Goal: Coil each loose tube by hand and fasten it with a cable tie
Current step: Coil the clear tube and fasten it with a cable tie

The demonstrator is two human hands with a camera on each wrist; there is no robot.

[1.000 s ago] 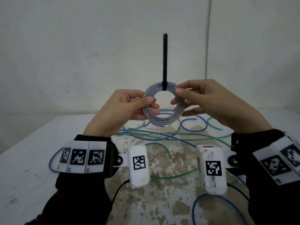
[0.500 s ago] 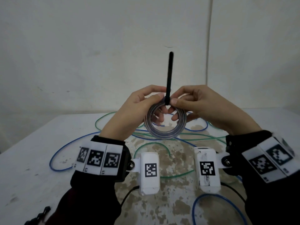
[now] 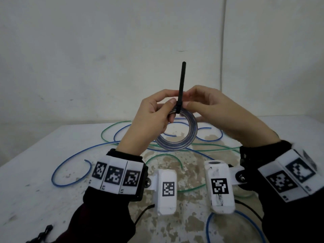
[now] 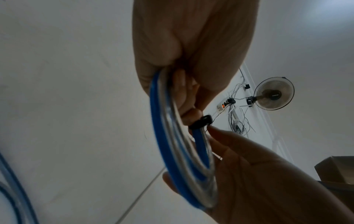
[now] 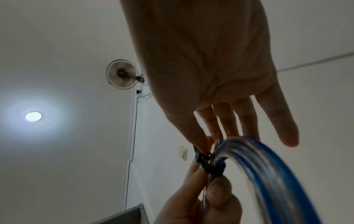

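Note:
A coil of clear tube with a blue stripe (image 3: pixel 192 135) hangs in the air over the table, seen in the left wrist view as the coil (image 4: pixel 172 151) and in the right wrist view as the coil (image 5: pixel 268 174). A black cable tie (image 3: pixel 181 81) wraps its top, tail pointing straight up; its head (image 4: pixel 201 122) sits against the tube. My left hand (image 3: pixel 171 106) pinches the coil just left of the tie. My right hand (image 3: pixel 189 102) pinches the tie (image 5: pixel 208 166) between thumb and forefinger, with the other fingers stretched out.
Loose blue tubes (image 3: pixel 70 183) and green tubes (image 3: pixel 164 156) sprawl over the white, worn table (image 3: pixel 35 172) below the hands. Another blue loop (image 3: pixel 245 221) lies front right. Black cable ties (image 3: pixel 42 235) lie at the front left edge. A plain wall stands behind.
My left hand has slid from the coil's left side up to its top beside the tie. The right hand closed in on the tie, and the coil tipped away from me.

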